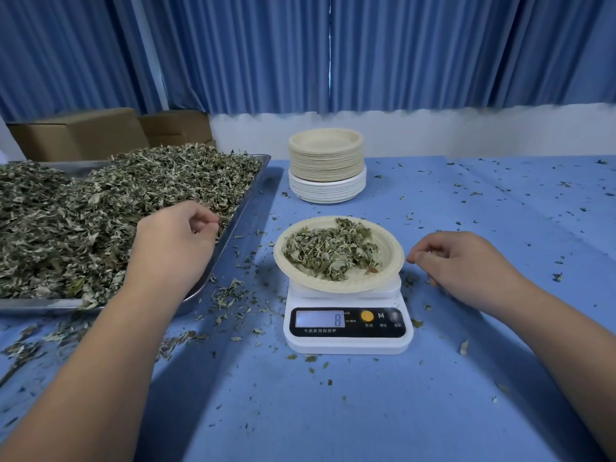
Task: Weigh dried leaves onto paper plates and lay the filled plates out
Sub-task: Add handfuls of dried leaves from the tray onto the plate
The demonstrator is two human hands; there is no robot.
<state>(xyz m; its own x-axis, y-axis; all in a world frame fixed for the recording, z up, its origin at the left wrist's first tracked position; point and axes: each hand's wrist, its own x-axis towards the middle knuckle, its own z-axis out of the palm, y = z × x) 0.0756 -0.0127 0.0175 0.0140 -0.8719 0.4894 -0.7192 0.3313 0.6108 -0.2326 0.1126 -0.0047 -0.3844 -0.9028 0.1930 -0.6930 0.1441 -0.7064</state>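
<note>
Status: one paper plate (pixel 390 261) sits on the scale (pixel 346 343), in the middle of the bench (pixel 333 411). It carries a loose portion of dried leaves (pixel 330 251), and the display reads 8. I see no filled plates laid out anywhere in view, so I judge the task to be at an early stage, with this portion not yet finalised.

Supply: the metal tray (pixel 240 211) at left is heaped with leaves, and a tall stack of unused plates (pixel 326 161) stands behind the scale.

Material: grey-green, shredded, curled and light. Scattered fragments litter the bench.

Hands: my left hand (pixel 173 235) is at the tray's near edge with fingertips pinched together. I cannot tell whether they hold leaves. My right hand (pixel 466 261) lies just beside the plate rim, loosely curled, with nothing visible in it.
</note>
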